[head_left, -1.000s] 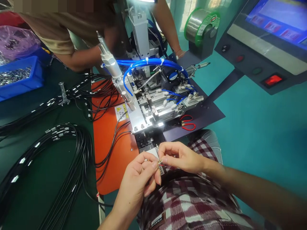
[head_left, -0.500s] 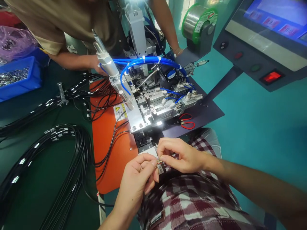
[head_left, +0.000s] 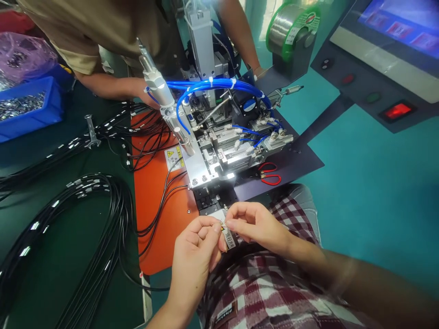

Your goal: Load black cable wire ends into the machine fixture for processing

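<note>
Both hands meet in front of the machine, just above its labelled front plate (head_left: 229, 237). My left hand (head_left: 197, 244) is closed, thumb and forefinger pinching thin wires (head_left: 223, 225) that look pale and very fine. From the other side, my right hand (head_left: 255, 226) is closed in a pinch at the same wires, its fingertips almost touching the left ones. Their exact ends are too small to make out. A black cable (head_left: 156, 289) passes from the bench edge toward my left wrist, where it is hidden.
The metal machine (head_left: 219, 157) with blue air tubes stands on an orange plate (head_left: 154, 246). Red-handled cutters (head_left: 270, 176) lie to its right. Black cable bundles (head_left: 116, 205), a wrench (head_left: 91, 131) and a blue bin (head_left: 30, 109) are left. A co-worker's arm (head_left: 113, 87) reaches in behind; a solder spool (head_left: 291, 32) stands right.
My view has shifted slightly, so the bench and machine sit a little further right. Both hands stay pinched together, and the fingertips have moved slightly up, uncovering more of the plate's label.
</note>
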A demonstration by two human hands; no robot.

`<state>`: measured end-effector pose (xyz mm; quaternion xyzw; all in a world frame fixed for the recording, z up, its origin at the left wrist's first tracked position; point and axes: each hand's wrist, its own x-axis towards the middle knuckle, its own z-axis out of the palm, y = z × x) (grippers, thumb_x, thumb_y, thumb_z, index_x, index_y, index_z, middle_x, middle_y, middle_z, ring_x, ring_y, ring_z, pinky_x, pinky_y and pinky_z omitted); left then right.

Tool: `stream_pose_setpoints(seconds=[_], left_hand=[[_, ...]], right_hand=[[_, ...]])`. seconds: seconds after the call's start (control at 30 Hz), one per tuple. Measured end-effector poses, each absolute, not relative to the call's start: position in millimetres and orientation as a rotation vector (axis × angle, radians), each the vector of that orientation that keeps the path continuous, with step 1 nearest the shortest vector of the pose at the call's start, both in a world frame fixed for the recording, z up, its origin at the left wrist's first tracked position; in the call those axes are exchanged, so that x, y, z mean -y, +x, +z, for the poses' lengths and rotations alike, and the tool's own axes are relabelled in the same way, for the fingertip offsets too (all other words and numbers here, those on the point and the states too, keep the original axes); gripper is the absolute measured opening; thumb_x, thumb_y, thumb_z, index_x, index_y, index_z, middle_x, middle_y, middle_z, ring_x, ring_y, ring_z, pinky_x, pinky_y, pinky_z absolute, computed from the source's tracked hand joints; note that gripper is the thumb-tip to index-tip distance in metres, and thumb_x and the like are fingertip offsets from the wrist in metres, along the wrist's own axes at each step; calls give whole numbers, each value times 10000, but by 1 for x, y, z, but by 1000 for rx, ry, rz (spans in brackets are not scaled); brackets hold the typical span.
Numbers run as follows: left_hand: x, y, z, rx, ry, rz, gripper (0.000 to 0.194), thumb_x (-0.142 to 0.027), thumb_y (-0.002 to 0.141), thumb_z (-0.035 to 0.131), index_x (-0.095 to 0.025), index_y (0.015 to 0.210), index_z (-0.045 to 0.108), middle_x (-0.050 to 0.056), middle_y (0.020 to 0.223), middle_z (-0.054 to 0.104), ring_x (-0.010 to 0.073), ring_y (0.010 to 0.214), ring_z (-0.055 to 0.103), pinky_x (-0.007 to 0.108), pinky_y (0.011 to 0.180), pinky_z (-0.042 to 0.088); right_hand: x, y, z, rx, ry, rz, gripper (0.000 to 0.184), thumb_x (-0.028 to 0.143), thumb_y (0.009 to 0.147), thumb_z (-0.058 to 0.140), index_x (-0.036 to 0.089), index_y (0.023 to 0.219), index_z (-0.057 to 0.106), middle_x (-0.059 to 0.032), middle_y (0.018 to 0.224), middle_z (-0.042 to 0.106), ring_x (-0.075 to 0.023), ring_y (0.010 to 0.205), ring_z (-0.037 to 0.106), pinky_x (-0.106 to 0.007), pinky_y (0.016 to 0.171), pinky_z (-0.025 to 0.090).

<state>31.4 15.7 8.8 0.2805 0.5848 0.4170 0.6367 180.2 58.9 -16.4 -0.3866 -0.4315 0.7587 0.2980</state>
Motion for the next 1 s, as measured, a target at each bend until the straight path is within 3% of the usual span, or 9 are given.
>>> stream_pose_setpoints(seconds=[0.43,0.8,1.0], left_hand=[[-15,31,4,-1300,636,965,213,-356,861,620,-159,794,574,-55,529,544,1,347,298,140,362,172],[-16,33,3,-1273,591,962,205,-330,886,574,-146,795,567,-44,538,541,1,368,283,178,420,170],[-16,33,-1,-1301,576,955,238,-344,881,581,-148,750,546,-80,457,431,18,390,235,205,446,168]], right_hand=[[-55,174,-18,1115,-1056,1942,217,340,767,627,147,723,540,53,571,476,-51,444,395,-192,428,304],[-53,175,-20,1329,-1079,1804,163,296,835,553,158,755,521,48,599,468,-70,477,410,-205,444,313],[-55,175,-22,1309,-1136,1804,150,280,827,564,157,747,533,47,597,484,-73,475,426,-213,458,339]])
